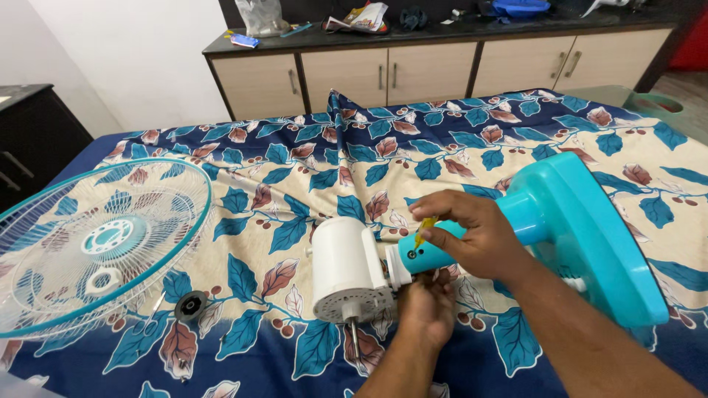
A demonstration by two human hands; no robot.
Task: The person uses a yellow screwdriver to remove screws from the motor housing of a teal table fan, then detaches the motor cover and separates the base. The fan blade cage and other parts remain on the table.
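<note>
We work on a fan laid on its side on the bed (310, 169), over a leaf-print sheet. Our right hand (479, 239) pinches a small yellow screwdriver (424, 228), with the tip against the turquoise neck (424, 254) just beside the white motor (346, 269). Our left hand (428, 306) is closed around the neck from below, near the joint. The turquoise base (590, 236) stands on edge at the right. The white grill (96, 247) lies well apart on the left, with a black nut (190, 304) near it.

We think the screwdriver can slip from the screw, because the bed is soft and the fan may roll. A loose screw can get lost in the busy pattern. The bare shaft (354, 339) can also bend if the motor drops
</note>
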